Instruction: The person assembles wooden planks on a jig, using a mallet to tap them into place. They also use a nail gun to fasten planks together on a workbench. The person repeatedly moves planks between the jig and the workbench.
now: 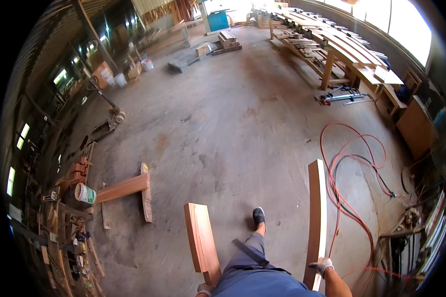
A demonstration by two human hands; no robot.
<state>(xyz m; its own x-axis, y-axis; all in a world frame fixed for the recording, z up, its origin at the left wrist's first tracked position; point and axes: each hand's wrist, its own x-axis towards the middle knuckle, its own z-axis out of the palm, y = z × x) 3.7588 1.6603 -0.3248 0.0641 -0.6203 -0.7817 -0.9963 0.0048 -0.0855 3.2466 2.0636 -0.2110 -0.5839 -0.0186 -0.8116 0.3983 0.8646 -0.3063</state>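
Observation:
My left hand (pixel 204 289), in a light glove, shows only partly at the lower edge. It is closed at the lower end of a thick reddish wooden board (pixel 202 240), which juts forward on my left; a step shows near its lower end. On my right side, my gloved right hand (pixel 322 266) grips a longer wooden board (pixel 315 213) near its lower end. That board points forward, with a brown face and a pale, brightly lit edge. The two boards are apart, one on each side of my body.
Red and black hoses (pixel 338 193) lie coiled on the concrete floor at right. A long workbench (pixel 342 44) with boards stands far right, with clamps (pixel 346 96) on the floor by it. At left are a board on low supports (pixel 146 198), a white bucket (pixel 85 193) and piled wood scraps.

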